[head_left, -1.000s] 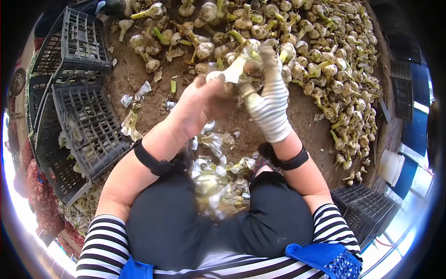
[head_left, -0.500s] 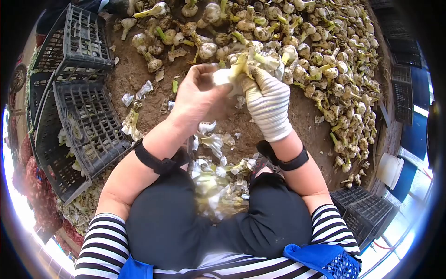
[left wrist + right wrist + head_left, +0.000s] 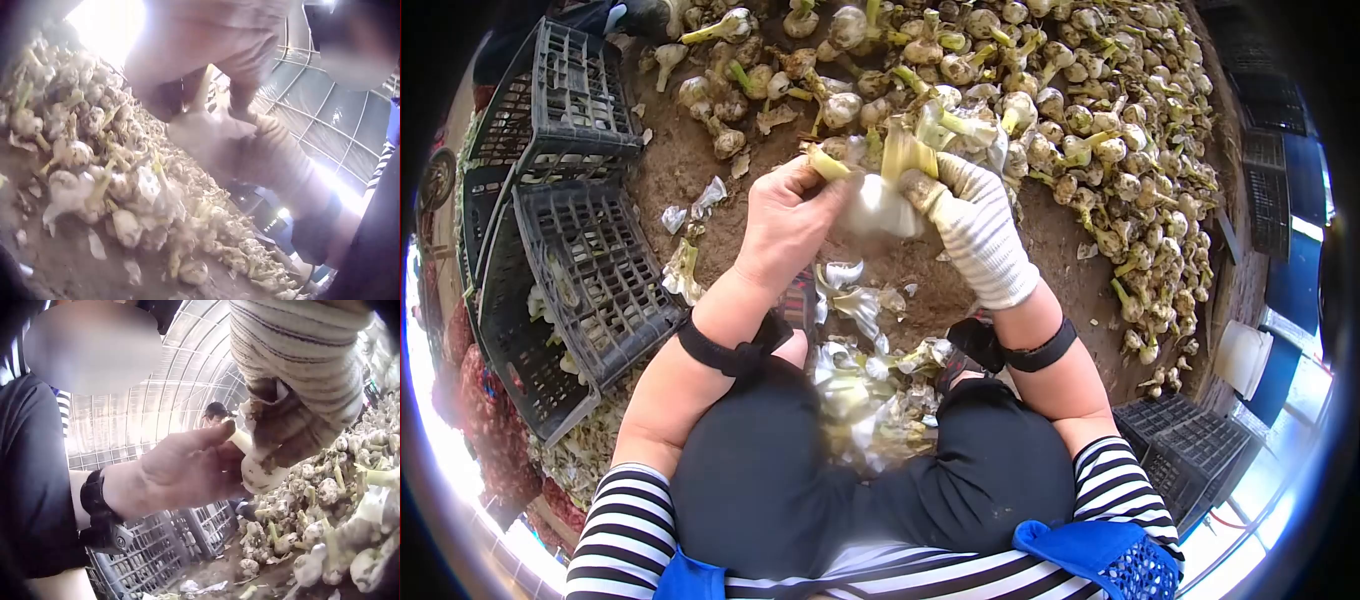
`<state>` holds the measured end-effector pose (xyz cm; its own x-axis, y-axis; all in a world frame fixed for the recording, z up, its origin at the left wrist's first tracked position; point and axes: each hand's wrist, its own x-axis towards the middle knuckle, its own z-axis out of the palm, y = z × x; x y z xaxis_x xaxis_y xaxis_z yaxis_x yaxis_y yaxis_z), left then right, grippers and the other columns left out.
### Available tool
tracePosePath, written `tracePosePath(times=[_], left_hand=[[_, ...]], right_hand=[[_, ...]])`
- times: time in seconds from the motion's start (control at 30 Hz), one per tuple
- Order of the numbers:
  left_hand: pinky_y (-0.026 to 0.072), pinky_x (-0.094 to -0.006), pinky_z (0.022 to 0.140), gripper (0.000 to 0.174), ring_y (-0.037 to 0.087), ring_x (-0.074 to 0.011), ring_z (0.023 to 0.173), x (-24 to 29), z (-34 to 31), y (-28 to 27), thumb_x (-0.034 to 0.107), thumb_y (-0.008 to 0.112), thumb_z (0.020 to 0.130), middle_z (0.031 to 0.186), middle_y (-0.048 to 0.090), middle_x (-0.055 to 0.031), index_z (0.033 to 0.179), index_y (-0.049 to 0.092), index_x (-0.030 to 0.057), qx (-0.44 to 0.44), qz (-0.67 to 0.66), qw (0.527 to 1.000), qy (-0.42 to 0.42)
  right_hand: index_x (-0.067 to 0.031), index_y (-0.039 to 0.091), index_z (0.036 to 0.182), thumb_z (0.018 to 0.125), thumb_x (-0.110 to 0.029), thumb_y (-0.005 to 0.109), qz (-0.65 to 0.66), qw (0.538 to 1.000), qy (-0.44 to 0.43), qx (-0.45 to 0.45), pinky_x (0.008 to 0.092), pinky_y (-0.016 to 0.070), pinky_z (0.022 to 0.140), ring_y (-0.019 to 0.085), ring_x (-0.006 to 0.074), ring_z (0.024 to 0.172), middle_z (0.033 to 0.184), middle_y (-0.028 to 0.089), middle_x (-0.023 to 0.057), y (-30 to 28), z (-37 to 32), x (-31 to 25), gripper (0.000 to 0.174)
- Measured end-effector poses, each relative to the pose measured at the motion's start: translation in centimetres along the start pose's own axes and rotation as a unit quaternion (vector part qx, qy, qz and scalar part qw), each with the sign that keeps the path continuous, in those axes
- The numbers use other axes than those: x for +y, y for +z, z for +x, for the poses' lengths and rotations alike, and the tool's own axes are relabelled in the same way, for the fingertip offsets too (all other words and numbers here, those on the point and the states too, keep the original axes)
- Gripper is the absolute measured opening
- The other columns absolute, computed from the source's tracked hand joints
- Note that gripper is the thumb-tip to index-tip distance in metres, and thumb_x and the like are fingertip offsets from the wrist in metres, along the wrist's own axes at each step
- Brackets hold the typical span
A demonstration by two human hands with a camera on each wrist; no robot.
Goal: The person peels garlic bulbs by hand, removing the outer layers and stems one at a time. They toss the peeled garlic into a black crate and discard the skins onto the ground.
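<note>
In the head view a white garlic bulb [image 3: 878, 208], blurred, hangs between the two hands. My bare left hand [image 3: 788, 220] pinches its pale green stem [image 3: 828, 163] between thumb and fingers. My right hand [image 3: 985, 235], in a striped knit glove with soiled fingertips, pinches a yellowish strip of outer skin [image 3: 908, 155] at the bulb's other side. The right wrist view has the bulb [image 3: 259, 475] close up, the left thumb on its stem and the gloved fingers [image 3: 294, 428] against its skin. Part of the bulb is hidden by the glove there.
A large heap of unpeeled garlic [image 3: 1090, 140] spreads ahead and to the right. Black plastic crates [image 3: 590, 270] with garlic stand at the left, another crate [image 3: 1185, 450] at the right. Peeled skins [image 3: 870, 390] lie between the feet. Another person [image 3: 217, 415] is in the background.
The hands have gone from working close over the bulb to drawing slightly apart. The left fingers have shifted onto the stem, and the right hand has pulled a strip of skin upright.
</note>
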<state>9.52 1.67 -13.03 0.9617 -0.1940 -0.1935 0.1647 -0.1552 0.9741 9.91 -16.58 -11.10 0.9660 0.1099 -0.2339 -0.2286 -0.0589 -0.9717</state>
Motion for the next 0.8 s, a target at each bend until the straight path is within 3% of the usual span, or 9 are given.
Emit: tracePosePath(times=[0.1, 0.3, 0.37, 0.43, 0.5, 0.53, 0.57, 0.7, 0.8], left_hand=[[0.0443, -0.0262, 0.080, 0.022, 0.057, -0.0122, 0.089, 0.1, -0.1, -0.1, 0.013, 0.061, 0.084, 0.096, 0.062, -0.0067, 0.101, 0.060, -0.0005, 0.017, -0.096, 0.995, 0.020], [0.0446, -0.0288, 0.083, 0.019, 0.057, -0.0169, 0.094, -0.5, -0.2, -1.4, 0.011, 0.056, 0.086, 0.100, 0.062, -0.0100, 0.101, 0.059, -0.0003, 0.097, -0.342, 0.933, -0.057], [0.0467, -0.0322, 0.085, 0.022, 0.058, -0.0180, 0.093, 0.2, -0.2, -1.9, 0.016, 0.053, 0.089, 0.098, 0.062, -0.0115, 0.104, 0.056, -0.0001, 0.106, -0.426, 0.899, -0.011], [0.0491, -0.0316, 0.082, 0.023, 0.060, -0.0185, 0.089, 2.6, -0.5, -3.2, 0.017, 0.050, 0.090, 0.098, 0.062, -0.0119, 0.103, 0.057, -0.0010, 0.103, -0.372, 0.922, 0.038], [0.0475, -0.0241, 0.078, 0.019, 0.060, -0.0130, 0.083, 2.7, -0.1, -3.1, 0.011, 0.058, 0.086, 0.095, 0.064, -0.0095, 0.097, 0.062, -0.0031, 0.141, -0.268, 0.950, 0.078], [0.0468, -0.0230, 0.077, 0.018, 0.060, -0.0120, 0.083, 2.6, -0.5, -2.7, 0.010, 0.060, 0.084, 0.096, 0.064, -0.0090, 0.097, 0.062, -0.0029, 0.148, -0.266, 0.951, 0.060], [0.0462, -0.0219, 0.077, 0.018, 0.059, -0.0111, 0.083, 2.5, -0.6, -2.4, 0.008, 0.062, 0.083, 0.096, 0.064, -0.0084, 0.097, 0.063, -0.0027, 0.153, -0.264, 0.951, 0.048], [0.0428, -0.0230, 0.082, 0.019, 0.055, -0.0108, 0.090, 1.4, -1.3, -2.1, 0.007, 0.060, 0.084, 0.100, 0.062, -0.0062, 0.100, 0.062, -0.0014, 0.169, -0.055, 0.978, 0.109], [0.0432, -0.0252, 0.080, 0.020, 0.056, -0.0143, 0.087, 2.1, -1.1, -1.9, 0.003, 0.063, 0.079, 0.097, 0.064, -0.0063, 0.098, 0.064, 0.0014, 0.183, 0.085, 0.960, 0.193]], right_hand=[[0.0009, 0.062, 0.088, 0.083, -0.014, 0.056, -0.105, 0.990, -0.043, 0.081, 0.0293, 0.0442, 0.057, 0.056, 0.0181, 0.059, 0.072, 0.063, 0.0144, -0.9, 2.3, 3.7, 0.017], [-0.0045, 0.062, 0.087, 0.080, -0.022, 0.058, -0.306, 0.944, -0.104, 0.059, 0.0374, 0.0462, 0.059, 0.060, 0.0322, 0.066, 0.074, 0.063, 0.0172, -0.4, 1.9, 5.5, 0.019], [-0.0076, 0.062, 0.086, 0.080, -0.025, 0.057, -0.565, 0.821, -0.083, 0.024, 0.0389, 0.0470, 0.062, 0.061, 0.0295, 0.069, 0.075, 0.063, 0.0149, -0.7, 1.8, 5.7, 0.019], [-0.0166, 0.061, 0.097, 0.079, -0.024, 0.055, -0.593, 0.801, 0.052, -0.067, 0.0438, 0.0426, 0.078, 0.061, 0.0291, 0.080, 0.085, 0.064, 0.0126, -1.9, 1.0, 8.7, 0.020], [-0.0226, 0.058, 0.104, 0.077, -0.025, 0.057, -0.632, 0.758, -0.144, -0.066, 0.0489, 0.0347, 0.087, 0.055, 0.0280, 0.096, 0.100, 0.060, 0.0107, -1.4, -1.0, 10.6, 0.027], [-0.0266, 0.057, 0.107, 0.075, -0.023, 0.058, -0.593, 0.792, -0.111, -0.091, 0.0534, 0.0276, 0.091, 0.046, 0.0277, 0.108, 0.111, 0.053, 0.0090, -0.8, -0.8, 8.8, 0.032], [-0.0222, 0.059, 0.107, 0.074, -0.024, 0.061, -0.616, 0.765, -0.190, 0.011, 0.0458, 0.0371, 0.085, 0.055, 0.0268, 0.094, 0.097, 0.059, 0.0100, -0.2, -0.5, 7.0, 0.033], [-0.0093, 0.065, 0.085, 0.070, -0.028, 0.065, -0.267, 0.942, -0.199, 0.042, 0.0365, 0.0452, 0.061, 0.058, 0.0284, 0.063, 0.063, 0.059, 0.0114, 2.4, 0.0, -2.0, 0.024], [-0.0105, 0.066, 0.077, 0.069, -0.028, 0.066, -0.399, 0.868, -0.287, 0.071, 0.0393, 0.0442, 0.061, 0.057, 0.0300, 0.061, 0.062, 0.059, 0.0126, 3.5, 0.2, -2.4, 0.019]])
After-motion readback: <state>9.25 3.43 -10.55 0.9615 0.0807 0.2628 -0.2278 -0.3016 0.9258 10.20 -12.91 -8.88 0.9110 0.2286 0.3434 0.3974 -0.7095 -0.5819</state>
